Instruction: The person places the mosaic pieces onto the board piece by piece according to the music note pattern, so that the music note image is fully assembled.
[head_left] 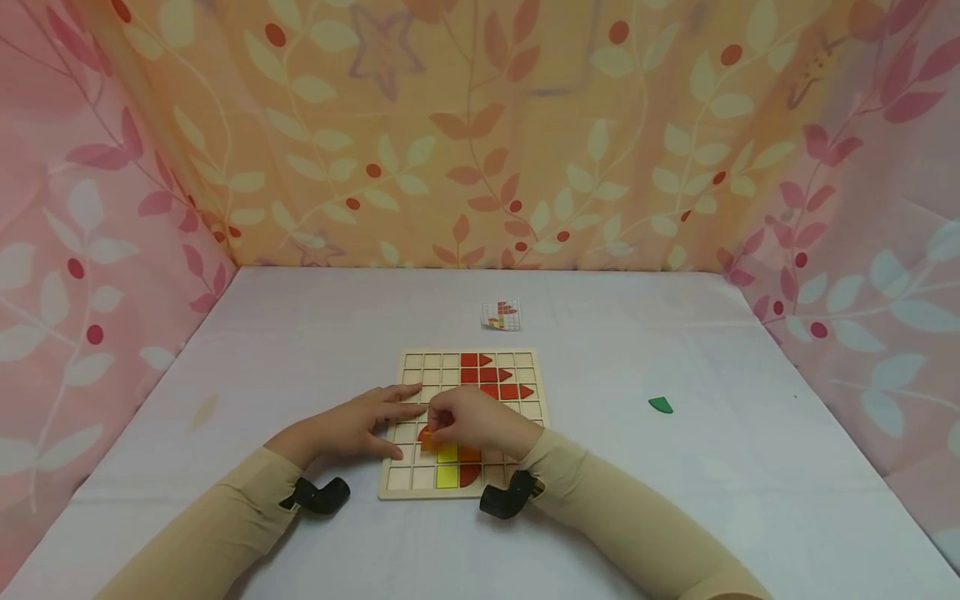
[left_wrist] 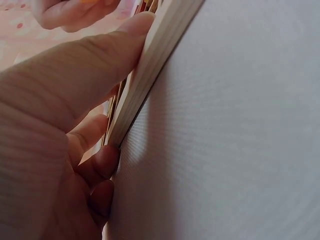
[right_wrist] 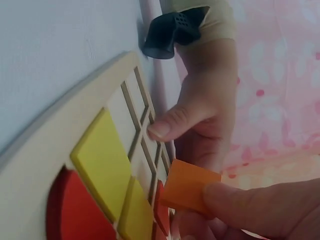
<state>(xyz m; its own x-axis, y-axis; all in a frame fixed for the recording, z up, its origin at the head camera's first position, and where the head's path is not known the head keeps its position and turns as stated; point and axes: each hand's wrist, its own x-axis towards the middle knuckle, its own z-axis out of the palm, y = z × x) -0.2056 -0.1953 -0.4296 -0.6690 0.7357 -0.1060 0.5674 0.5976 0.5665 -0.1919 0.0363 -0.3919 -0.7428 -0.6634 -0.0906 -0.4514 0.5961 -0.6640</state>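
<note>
My right hand (head_left: pixel 480 417) pinches a square orange tile (right_wrist: pixel 187 187) between thumb and fingers, just above the left-middle part of a wooden grid board (head_left: pixel 412 477). With fingers spread, my left hand (head_left: pixel 352 425) rests on the board's left side; its thumb touches the edge in the left wrist view. Two yellow tiles (head_left: pixel 447 476) sit in the lower cells, beside a rounded red tile (head_left: pixel 469 475) and an orange tile (head_left: pixel 471 454). Rows of red tiles (head_left: pixel 469 360) with pointed ends fill cells higher up. My right hand hides the middle of the board.
Behind the board lies a small printed card (head_left: pixel 502 315) with a coloured grid pattern. A green quarter-round tile (head_left: pixel 661 405) is on the white table (head_left: pixel 720 500), to the right. Patterned cloth (head_left: pixel 480 133) hangs around the back and sides.
</note>
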